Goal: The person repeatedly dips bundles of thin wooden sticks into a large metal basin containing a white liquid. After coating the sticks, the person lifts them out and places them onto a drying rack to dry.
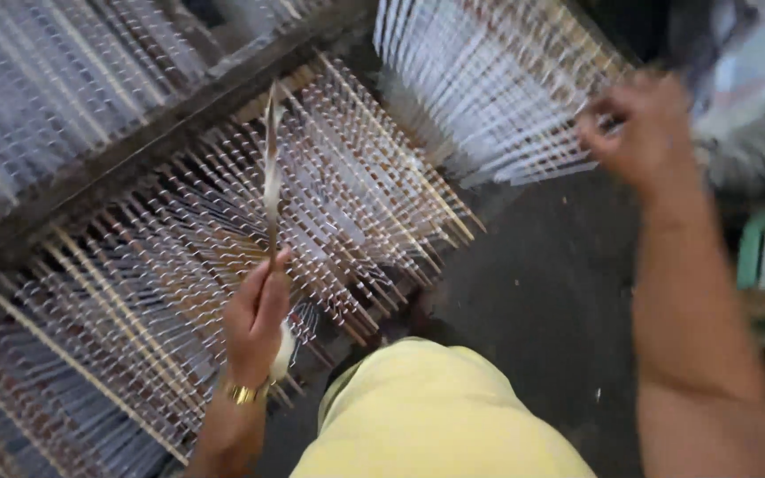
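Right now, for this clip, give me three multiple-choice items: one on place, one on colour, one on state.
1. Where is the right hand?
A. On the yellow cloth
B. At the stick rack at upper right
C. Out of view

2. What colour is the cloth at bottom centre?
A. Yellow
B. Red
C. Black

3. What is the left hand doing?
A. Lying flat and open
B. Gripping a thin stick
C. Holding a cup

Answers:
1 B, its fingers meet the upper-right stick rack.
2 A, the cloth is pale yellow.
3 B, fingers close around the thin stick pointing up.
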